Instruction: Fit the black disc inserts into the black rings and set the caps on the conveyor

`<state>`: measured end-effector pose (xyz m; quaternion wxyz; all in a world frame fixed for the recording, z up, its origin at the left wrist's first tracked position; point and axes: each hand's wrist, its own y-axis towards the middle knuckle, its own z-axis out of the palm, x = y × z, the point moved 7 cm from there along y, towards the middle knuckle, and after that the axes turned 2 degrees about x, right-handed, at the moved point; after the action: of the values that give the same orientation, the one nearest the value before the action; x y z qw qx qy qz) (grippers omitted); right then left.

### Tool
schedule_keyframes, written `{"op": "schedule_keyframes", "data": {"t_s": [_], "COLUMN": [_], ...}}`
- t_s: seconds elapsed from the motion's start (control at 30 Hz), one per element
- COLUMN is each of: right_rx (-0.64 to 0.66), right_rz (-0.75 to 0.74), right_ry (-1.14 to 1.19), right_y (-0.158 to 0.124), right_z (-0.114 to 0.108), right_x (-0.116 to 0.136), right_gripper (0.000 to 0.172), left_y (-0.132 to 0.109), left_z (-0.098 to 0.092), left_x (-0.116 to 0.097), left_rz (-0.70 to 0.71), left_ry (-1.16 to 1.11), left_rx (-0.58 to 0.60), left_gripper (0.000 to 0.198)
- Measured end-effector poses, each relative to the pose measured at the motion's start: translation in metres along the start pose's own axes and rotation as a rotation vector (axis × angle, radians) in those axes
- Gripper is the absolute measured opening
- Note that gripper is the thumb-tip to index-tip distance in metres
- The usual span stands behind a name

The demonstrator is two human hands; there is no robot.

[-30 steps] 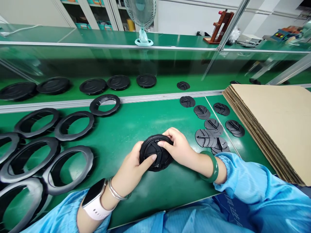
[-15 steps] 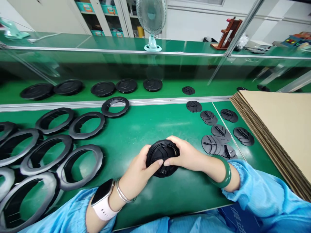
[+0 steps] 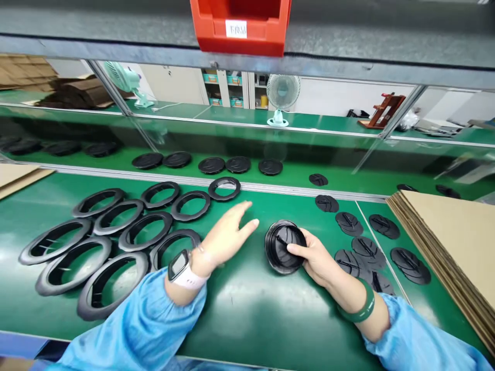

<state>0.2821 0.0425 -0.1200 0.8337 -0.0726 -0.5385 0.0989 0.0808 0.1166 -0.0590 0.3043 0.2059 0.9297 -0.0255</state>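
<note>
My right hand (image 3: 315, 255) grips a round black plastic part (image 3: 281, 250), a disc seated in a ring, with the thumb across its face and the other fingers behind. It is tilted toward me above the green table. My left hand (image 3: 228, 232) holds nothing; its fingers are stretched forward and apart, left of the part. Nearest to that hand are several loose black rings, among them a small ring (image 3: 224, 180) at the back and a ring (image 3: 176, 238) partly behind my wrist. Several loose flat black discs (image 3: 350, 263) lie right of my right hand.
Cardboard sheets (image 3: 444, 221) are stacked at the right edge, more cardboard (image 3: 19, 178) at the left. Black round parts (image 3: 212, 165) line the strip beyond the metal rail (image 3: 278, 189). A red bin (image 3: 242, 38) hangs overhead. A fan (image 3: 283, 93) stands behind the clear panel.
My left hand has let go of the black part and moved away from it, fingers opening. The right hand alone holds it now. The view has tilted up and shifted left.
</note>
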Motion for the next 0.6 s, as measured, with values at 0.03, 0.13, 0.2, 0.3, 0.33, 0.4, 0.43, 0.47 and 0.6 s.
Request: {"op": "schedule_keyframes", "data": {"t_s": [0.03,0.13,0.2,0.3,0.33,0.4,0.43,0.47,0.6], "right_rx": [-0.001,0.014,0.004,-0.048,-0.061,-0.074,-0.077,-0.079,-0.087], "right_rz": [0.009,0.041,0.075,0.152,0.173,0.172,0.145,0.102,-0.172], "right_ry": [0.060,0.202,0.287,0.396,0.416,0.412,0.384,0.335,-0.053], "right_y": [0.001,0.004,0.006,0.007,0.006,0.003,0.001,0.000,0.016], "right_z": [-0.001,-0.004,-0.006,-0.010,-0.011,-0.014,-0.015,-0.017,-0.028], "right_x": [0.000,-0.001,-0.003,-0.007,-0.007,-0.004,0.000,0.007,0.060], "right_gripper": [0.051,0.042,0.034,0.019,0.019,0.021,0.020,0.019,0.030], "left_y": [0.010,0.030,0.034,0.023,0.015,-0.004,-0.015,-0.026,-0.058], "left_z": [-0.008,-0.011,-0.005,0.006,0.010,0.018,0.022,0.026,0.041], "left_x": [0.007,0.028,0.033,0.024,0.016,-0.002,-0.011,-0.021,-0.048], "left_rz": [-0.029,-0.128,-0.144,-0.086,-0.047,0.056,0.124,0.199,0.471], "left_ry": [0.148,0.318,0.381,0.449,0.460,0.467,0.454,0.423,0.022], "left_rx": [-0.074,-0.167,-0.174,-0.128,-0.098,-0.026,0.013,0.053,0.272], "left_gripper": [0.063,0.075,0.068,0.047,0.045,0.043,0.041,0.039,0.034]}}
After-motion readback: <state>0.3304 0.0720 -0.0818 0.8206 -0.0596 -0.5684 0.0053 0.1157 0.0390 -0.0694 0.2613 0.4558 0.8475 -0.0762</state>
